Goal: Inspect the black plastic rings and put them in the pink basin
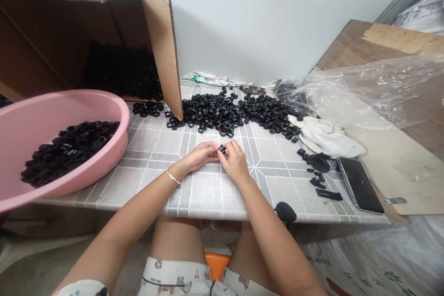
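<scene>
Our left grip and right grip pinch closed on a small black hexagonal part above the counter, with a loose heap of like parts just beyond the grips and more in the pink basin and cardboard box to their left.
</scene>
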A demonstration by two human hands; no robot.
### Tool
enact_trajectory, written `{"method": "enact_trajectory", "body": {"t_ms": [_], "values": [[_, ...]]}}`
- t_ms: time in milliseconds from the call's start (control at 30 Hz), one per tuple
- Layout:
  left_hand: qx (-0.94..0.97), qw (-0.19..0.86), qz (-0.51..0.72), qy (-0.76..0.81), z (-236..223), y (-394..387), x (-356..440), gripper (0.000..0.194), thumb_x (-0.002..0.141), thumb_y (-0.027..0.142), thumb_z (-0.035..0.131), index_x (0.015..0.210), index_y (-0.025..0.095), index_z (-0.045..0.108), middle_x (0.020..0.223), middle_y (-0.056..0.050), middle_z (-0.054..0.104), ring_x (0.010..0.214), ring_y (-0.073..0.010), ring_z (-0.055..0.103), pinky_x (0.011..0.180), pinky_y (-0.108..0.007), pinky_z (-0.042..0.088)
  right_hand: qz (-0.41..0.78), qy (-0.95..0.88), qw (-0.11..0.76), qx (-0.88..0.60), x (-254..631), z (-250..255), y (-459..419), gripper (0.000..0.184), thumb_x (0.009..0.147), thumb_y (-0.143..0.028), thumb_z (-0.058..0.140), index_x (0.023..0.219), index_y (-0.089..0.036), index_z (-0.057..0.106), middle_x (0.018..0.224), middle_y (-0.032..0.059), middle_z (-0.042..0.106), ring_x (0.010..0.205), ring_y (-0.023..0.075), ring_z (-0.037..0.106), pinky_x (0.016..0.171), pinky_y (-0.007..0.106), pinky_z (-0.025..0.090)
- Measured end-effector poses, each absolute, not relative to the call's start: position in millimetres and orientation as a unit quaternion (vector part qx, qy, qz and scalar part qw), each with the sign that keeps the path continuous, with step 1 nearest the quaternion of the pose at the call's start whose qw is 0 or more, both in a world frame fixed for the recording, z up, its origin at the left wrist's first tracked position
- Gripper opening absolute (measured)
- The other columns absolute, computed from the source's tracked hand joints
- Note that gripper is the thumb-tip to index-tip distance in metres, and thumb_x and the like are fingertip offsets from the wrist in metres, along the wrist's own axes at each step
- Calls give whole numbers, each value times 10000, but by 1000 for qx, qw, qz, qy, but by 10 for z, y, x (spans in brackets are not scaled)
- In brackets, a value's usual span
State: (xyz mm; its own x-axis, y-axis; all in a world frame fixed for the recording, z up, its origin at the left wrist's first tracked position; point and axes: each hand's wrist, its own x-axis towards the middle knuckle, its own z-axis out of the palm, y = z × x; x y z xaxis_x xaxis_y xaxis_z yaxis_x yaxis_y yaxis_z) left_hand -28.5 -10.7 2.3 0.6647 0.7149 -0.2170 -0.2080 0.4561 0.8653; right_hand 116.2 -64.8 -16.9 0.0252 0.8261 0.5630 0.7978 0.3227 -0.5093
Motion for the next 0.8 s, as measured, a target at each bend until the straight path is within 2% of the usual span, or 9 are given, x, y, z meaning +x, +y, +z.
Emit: {"method": "enact_trajectory", "body": {"t_ms": [167, 333, 500, 567, 700, 800], "values": [[451, 793, 297, 283, 20, -113, -269, 338, 735, 374, 754, 808, 139, 523, 776, -24, 644, 784, -142, 653, 880, -346, 488, 55, -682, 454, -570, 1153, -159, -648, 101, 902, -277, 474, 857, -208, 532, 865, 54, 518, 698, 178, 486, 671, 309, 421], [447, 768, 369, 272, -22, -92, -223, 410, 638, 296, 825, 880, 140, 533, 825, -15, 642, 786, -130, 635, 857, -332, 490, 108, -637, 504, -573, 1161, -166, -609, 121, 853, -277, 540, 952, -210, 547, 892, 45, 521, 706, 170, 510, 705, 318, 456], [468, 740, 386, 291, -38, -58, -227, 339, 667, 336, 787, 821, 125, 570, 853, -41, 655, 824, -155, 629, 847, -333, 491, 179, -646, 493, -554, 1170, -206, -584, 114, 860, -289, 513, 937, -220, 560, 889, 43, 551, 710, 168, 532, 691, 315, 467], [476, 733, 387, 294, -42, -49, -239, 331, 669, 344, 781, 816, 125, 582, 846, -38, 654, 812, -149, 624, 838, -326, 493, 193, -640, 496, -555, 1170, -226, -577, 144, 853, -301, 522, 962, -218, 567, 897, 45, 566, 712, 168, 536, 699, 322, 469], [483, 721, 381, 319, -51, -20, -276, 320, 667, 353, 776, 812, 128, 601, 824, -33, 659, 762, -131, 614, 807, -308, 494, 268, -615, 524, -525, 1169, -235, -561, 362, 825, -320, 561, 1176, -242, 522, 1031, 53, 591, 708, 148, 552, 692, 310, 487], [487, 727, 358, 326, -63, 11, -300, 342, 650, 368, 793, 809, 118, 621, 791, -38, 665, 725, -124, 617, 804, -305, 493, 286, -602, 538, -515, 1177, -213, -557, 286, 842, -351, 536, 1102, -237, 575, 1019, 54, 610, 738, 159, 567, 704, 310, 483]]}}
